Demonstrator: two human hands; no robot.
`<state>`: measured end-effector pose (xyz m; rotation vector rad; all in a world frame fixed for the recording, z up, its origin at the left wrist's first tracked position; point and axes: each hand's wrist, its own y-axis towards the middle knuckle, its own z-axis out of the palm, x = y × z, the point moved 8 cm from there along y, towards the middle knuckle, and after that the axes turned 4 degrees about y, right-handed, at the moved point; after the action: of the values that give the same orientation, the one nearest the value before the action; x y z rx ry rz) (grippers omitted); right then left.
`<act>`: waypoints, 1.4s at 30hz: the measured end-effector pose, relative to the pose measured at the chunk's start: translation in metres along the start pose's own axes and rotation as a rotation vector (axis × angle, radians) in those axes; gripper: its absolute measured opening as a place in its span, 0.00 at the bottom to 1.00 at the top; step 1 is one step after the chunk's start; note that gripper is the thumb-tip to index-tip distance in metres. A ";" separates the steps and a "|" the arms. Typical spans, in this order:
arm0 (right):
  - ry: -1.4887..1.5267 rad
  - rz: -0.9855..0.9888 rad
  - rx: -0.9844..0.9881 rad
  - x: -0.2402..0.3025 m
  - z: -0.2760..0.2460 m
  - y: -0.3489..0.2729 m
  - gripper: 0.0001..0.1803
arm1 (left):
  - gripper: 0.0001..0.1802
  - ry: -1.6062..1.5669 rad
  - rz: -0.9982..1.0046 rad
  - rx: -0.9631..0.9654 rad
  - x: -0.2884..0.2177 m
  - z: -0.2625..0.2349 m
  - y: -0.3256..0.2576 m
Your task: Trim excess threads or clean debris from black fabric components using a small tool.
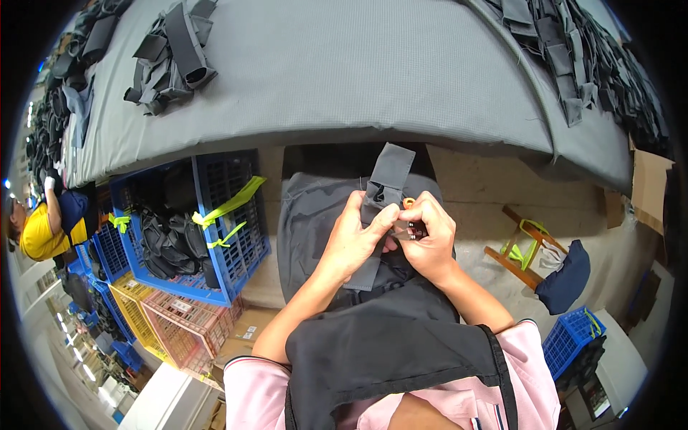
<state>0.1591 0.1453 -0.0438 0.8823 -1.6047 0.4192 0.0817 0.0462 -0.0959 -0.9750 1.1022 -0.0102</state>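
Note:
My left hand (352, 240) is closed, pinching a dark grey fabric strap (392, 167) whose stitched end sticks up past my fingertips. The strap's lower end (364, 276) hangs below the hand. My right hand (430, 236) is closed close beside it, round what look like small thread snips (409, 203) with an orange ring; my fingers hide most of this tool. Both hands meet at the folded middle of the strap, over a dark cloth (308, 215) on my lap. A black apron (387, 344) covers my front.
Ahead stands a grey padded table (344, 72) with a pile of dark straps (172, 61) at left and a larger strap heap (573, 57) at right. Blue crate (233, 229) of black pieces at left, wooden stool (523, 247) at right. Far left, a person in yellow (43, 233).

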 end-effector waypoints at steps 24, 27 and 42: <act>-0.092 0.130 0.468 0.001 -0.004 0.029 0.13 | 0.16 -0.010 -0.003 0.244 0.000 0.001 -0.006; -0.131 0.045 0.503 0.005 -0.003 0.033 0.13 | 0.15 0.021 0.025 0.288 -0.004 0.006 -0.006; -0.067 0.033 0.440 -0.002 -0.012 0.025 0.09 | 0.12 0.005 -0.011 0.340 -0.008 0.012 -0.008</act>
<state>0.1484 0.1702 -0.0380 1.2097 -1.6167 0.7930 0.0903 0.0526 -0.0831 -0.6758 1.0581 -0.2032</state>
